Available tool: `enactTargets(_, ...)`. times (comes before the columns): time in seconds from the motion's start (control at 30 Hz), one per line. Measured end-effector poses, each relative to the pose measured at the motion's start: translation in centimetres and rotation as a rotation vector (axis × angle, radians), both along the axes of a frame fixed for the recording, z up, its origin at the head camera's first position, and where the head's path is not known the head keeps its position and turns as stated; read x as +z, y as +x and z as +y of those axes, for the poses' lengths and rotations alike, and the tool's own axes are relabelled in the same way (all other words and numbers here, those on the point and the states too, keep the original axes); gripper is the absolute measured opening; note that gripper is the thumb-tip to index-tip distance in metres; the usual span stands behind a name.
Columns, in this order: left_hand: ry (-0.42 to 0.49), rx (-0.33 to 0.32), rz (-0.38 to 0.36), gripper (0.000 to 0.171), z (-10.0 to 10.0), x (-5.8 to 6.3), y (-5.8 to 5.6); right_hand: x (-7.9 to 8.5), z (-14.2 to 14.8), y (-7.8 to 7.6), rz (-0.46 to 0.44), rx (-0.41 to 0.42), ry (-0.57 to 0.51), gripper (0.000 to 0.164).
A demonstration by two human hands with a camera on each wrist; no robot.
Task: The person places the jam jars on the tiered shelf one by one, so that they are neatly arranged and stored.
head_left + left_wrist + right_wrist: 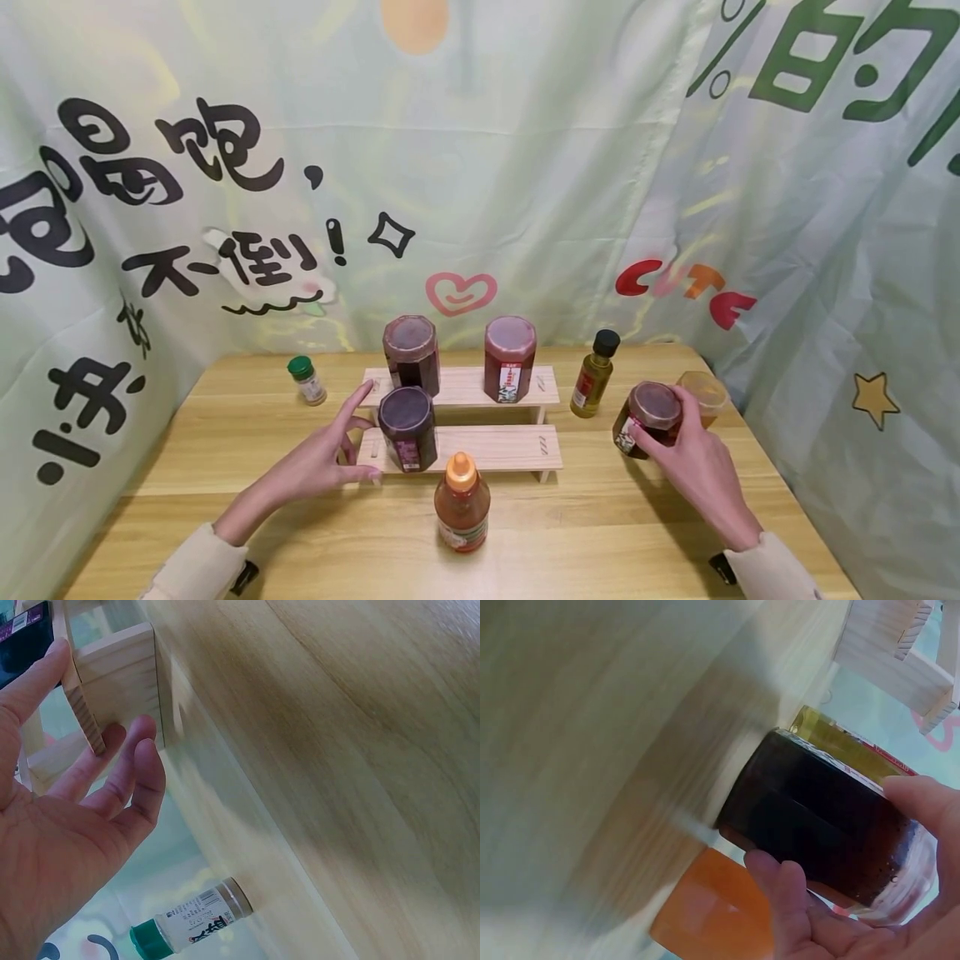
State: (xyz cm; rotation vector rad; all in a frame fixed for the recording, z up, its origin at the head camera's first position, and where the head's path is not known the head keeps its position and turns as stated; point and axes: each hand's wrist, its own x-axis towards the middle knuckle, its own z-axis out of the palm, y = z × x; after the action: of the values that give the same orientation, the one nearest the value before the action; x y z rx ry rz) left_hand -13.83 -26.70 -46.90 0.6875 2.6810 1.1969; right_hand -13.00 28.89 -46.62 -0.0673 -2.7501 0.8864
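Three jars (407,429) stand on the rack (487,448); your left hand (324,456), grip wide, touches its end; your right hand (699,468) holds a fourth jar (651,408) in its grip.

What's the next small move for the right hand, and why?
Probably carry the dark jar in the right hand to the lower shelf's bare right half. One jar stands on that shelf's left, two jars stand on the upper shelf, and the left hand touches the rack's left end, perhaps steadying it.
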Motion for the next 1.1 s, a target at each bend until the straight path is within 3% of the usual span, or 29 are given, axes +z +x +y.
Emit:
enactTargets(0.3,-0.005,0.0,0.004,0.131,0.0,-0.1,-0.1,-0.5,-0.1,0.0,0.05,0.051,-0.075,0.093)
enactTargets(0.73,-0.003,-0.006,0.008,0.131,0.0,-0.1,-0.1,-0.7,0.4,0.3,0.114,0.102,-0.038,0.091)
enactTargets(1.1,-0.001,-0.006,0.01,0.13,-0.1,0.0,0.1,0.6,-0.9,1.7,0.173,0.099,-0.05,0.091)
